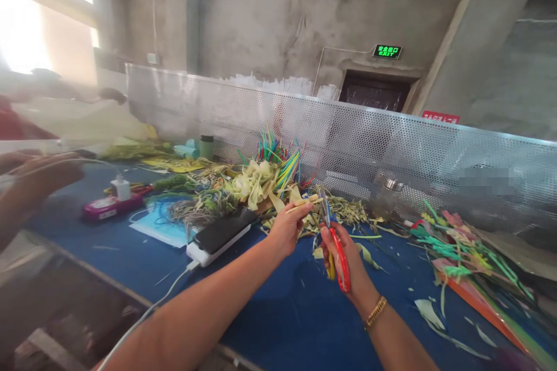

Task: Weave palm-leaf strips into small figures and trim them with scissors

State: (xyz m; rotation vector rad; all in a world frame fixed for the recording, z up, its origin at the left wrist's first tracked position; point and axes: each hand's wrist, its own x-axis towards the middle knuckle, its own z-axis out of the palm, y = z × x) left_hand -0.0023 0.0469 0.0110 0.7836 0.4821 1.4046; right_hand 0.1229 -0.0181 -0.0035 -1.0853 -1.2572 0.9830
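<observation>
I see the left hand [287, 231] closed in a pinch on a thin pale leaf strip [304, 203], which it holds out almost level above the blue table [278, 313]. The right hand [343, 255] is wrapped around the red handles of the scissors [335, 237], and the blades point up, with their tips just beside the free end of the strip. I cannot tell if the blades already touch the strip or stand a little apart from it, because this part is small and somewhat blurred. I judge that the step in hand is trimming the end of the strip. The next move, I think, calls for the strip to sit squarely between the 2 blades and to be kept tight by the pinch, so that the cut comes clean and the strip does not fold. Behind the hands lies a heap of pale woven leaves [256, 182] with colored straws [278, 156] standing up from it, in front of a perforated metal screen [391, 145]. To the left a black phone lies on a white power bank [217, 240], with a cable going off the table edge. At the far left another person's hand [41, 177] rests near the table, well apart from mine.
</observation>
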